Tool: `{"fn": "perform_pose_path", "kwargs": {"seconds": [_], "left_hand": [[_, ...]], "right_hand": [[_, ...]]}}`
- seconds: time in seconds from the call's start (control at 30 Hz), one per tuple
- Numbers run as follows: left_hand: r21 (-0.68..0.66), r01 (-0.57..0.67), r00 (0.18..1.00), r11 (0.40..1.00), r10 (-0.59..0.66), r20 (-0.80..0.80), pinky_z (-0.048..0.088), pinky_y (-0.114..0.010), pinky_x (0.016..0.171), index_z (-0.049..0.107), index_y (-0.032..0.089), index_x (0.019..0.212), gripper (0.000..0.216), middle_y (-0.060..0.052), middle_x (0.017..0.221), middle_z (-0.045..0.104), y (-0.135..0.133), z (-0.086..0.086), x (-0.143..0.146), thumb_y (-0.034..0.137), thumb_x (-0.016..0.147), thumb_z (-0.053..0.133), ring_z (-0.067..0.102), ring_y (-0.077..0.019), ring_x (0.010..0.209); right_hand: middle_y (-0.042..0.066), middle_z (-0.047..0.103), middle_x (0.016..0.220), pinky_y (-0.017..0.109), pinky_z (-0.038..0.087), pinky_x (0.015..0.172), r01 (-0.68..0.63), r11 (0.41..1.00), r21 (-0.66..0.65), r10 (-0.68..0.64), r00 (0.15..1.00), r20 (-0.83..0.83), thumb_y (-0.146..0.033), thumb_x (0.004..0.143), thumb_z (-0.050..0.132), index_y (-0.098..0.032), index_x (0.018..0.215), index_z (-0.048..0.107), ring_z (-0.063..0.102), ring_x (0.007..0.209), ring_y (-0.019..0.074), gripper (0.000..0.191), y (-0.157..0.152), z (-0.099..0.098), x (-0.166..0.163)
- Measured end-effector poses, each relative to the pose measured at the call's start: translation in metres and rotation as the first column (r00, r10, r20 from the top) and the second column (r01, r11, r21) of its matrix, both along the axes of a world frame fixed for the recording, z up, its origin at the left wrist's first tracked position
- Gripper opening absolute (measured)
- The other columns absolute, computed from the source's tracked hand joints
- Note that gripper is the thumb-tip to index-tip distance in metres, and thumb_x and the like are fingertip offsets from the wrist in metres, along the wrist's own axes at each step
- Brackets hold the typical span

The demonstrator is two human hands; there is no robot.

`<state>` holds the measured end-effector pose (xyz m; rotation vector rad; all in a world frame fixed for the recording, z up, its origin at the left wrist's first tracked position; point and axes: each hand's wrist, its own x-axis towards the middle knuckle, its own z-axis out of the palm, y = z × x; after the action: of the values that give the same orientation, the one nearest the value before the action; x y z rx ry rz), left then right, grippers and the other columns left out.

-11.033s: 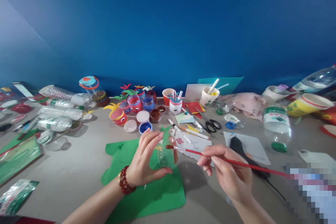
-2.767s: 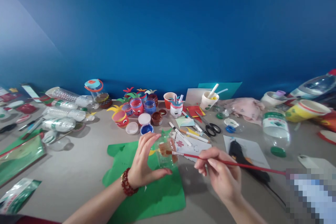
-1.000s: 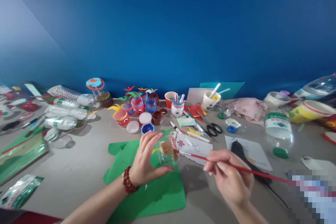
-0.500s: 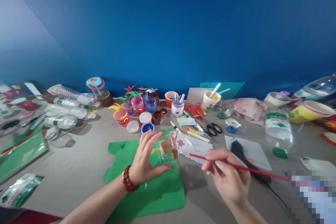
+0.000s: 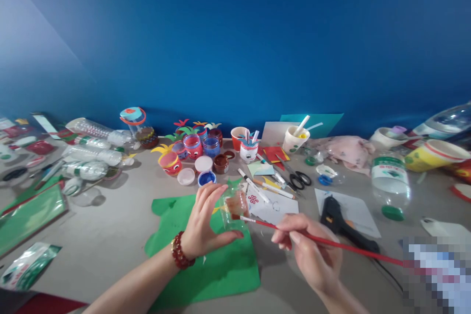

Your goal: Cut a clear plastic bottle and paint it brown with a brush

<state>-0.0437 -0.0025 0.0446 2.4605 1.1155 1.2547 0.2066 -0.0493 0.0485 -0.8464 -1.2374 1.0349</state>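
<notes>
My left hand (image 5: pixel 206 223), with a red bead bracelet (image 5: pixel 180 250) at its wrist, grips a clear plastic bottle piece (image 5: pixel 238 201) between thumb and fingers. Brown paint covers part of that piece. In my right hand (image 5: pixel 312 248) is a thin red paintbrush (image 5: pixel 349 248), pinched near its front. Its pale bristle end is at the near right side of the bottle piece, by the paint. Below the left hand lies a green sheet (image 5: pixel 224 274). Just behind stand an open jar of brown paint (image 5: pixel 221 163) and one of blue paint (image 5: pixel 206 178).
Decorated cups (image 5: pixel 170 162) stand at the back. Clear bottles (image 5: pixel 86 169) lie on the left. To the right are scissors (image 5: pixel 300 179), a black glue gun (image 5: pixel 340 223) with its cord, markers (image 5: pixel 275 189) on papers, and an upturned bottle part (image 5: pixel 390 186).
My right hand has moved left with the paintbrush, bringing its tip to the brown-painted side of the bottle piece. The left hand has stayed almost still.
</notes>
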Motion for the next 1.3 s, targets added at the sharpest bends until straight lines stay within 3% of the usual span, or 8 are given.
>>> {"fn": "perform_pose_path", "kwargs": {"seconds": [0.17,0.43,0.67,0.93,1.13,1.3], "left_hand": [[-0.004,-0.003,1.0,1.0,0.003,0.016,0.043,-0.058,0.104,0.034,0.02,0.147,0.089,-0.019,0.132,0.056,0.0,0.0,0.0,0.06,0.077,0.073,0.052,-0.0372,0.124],[-0.01,0.006,1.0,1.0,-0.005,0.016,0.043,-0.057,0.104,0.035,0.019,0.146,0.092,-0.019,0.133,0.056,0.0,-0.002,0.0,0.058,0.074,0.077,0.052,-0.0372,0.125],[0.011,-0.005,0.999,1.0,0.004,0.034,0.043,-0.058,0.103,0.035,0.019,0.146,0.088,-0.019,0.132,0.057,0.0,0.0,-0.001,0.06,0.077,0.072,0.052,-0.0376,0.125],[0.006,0.008,0.999,1.0,-0.008,0.039,0.044,-0.058,0.103,0.035,0.02,0.147,0.09,-0.02,0.132,0.057,0.0,-0.001,-0.001,0.062,0.076,0.072,0.053,-0.0379,0.124],[0.017,-0.013,0.999,1.0,0.012,0.036,0.042,-0.059,0.104,0.035,0.019,0.147,0.09,-0.02,0.132,0.057,0.002,-0.004,-0.003,0.062,0.076,0.072,0.052,-0.0386,0.125],[-0.001,-0.028,0.999,1.0,0.028,0.028,0.043,-0.058,0.104,0.036,0.02,0.146,0.089,-0.019,0.132,0.057,0.002,-0.002,-0.003,0.061,0.077,0.072,0.053,-0.0377,0.124]], "right_hand": [[0.003,0.067,0.059,0.022,0.045,0.044,0.098,0.995,0.036,-0.094,0.99,-0.103,-0.013,0.082,0.054,-0.02,0.079,0.074,0.059,0.052,0.0149,0.022,0.004,0.013,0.003],[0.004,0.071,0.068,0.026,0.048,0.049,-0.055,0.998,-0.015,0.055,0.998,-0.026,-0.016,0.088,0.056,-0.021,0.087,0.074,0.062,0.057,0.0166,0.018,-0.002,0.001,-0.003],[0.004,0.067,0.057,0.023,0.044,0.044,0.088,0.996,0.026,-0.084,0.99,-0.111,-0.014,0.081,0.055,-0.02,0.077,0.075,0.059,0.051,0.0156,0.022,0.008,0.012,0.007],[0.005,0.069,0.058,0.023,0.045,0.042,0.03,0.999,-0.042,-0.034,0.994,-0.103,-0.016,0.08,0.057,-0.019,0.077,0.075,0.06,0.049,0.0156,0.018,0.006,0.014,-0.005],[0.003,0.063,0.048,0.021,0.04,0.037,0.179,0.984,-0.021,-0.18,0.97,-0.162,-0.016,0.074,0.057,-0.019,0.067,0.073,0.055,0.042,0.0143,0.018,0.016,0.026,0.001],[0.005,0.068,0.052,0.024,0.045,0.038,0.009,0.996,-0.094,-0.027,0.982,-0.188,-0.024,0.083,0.061,-0.02,0.08,0.076,0.06,0.043,0.0164,0.016,0.016,0.027,0.007]]}}
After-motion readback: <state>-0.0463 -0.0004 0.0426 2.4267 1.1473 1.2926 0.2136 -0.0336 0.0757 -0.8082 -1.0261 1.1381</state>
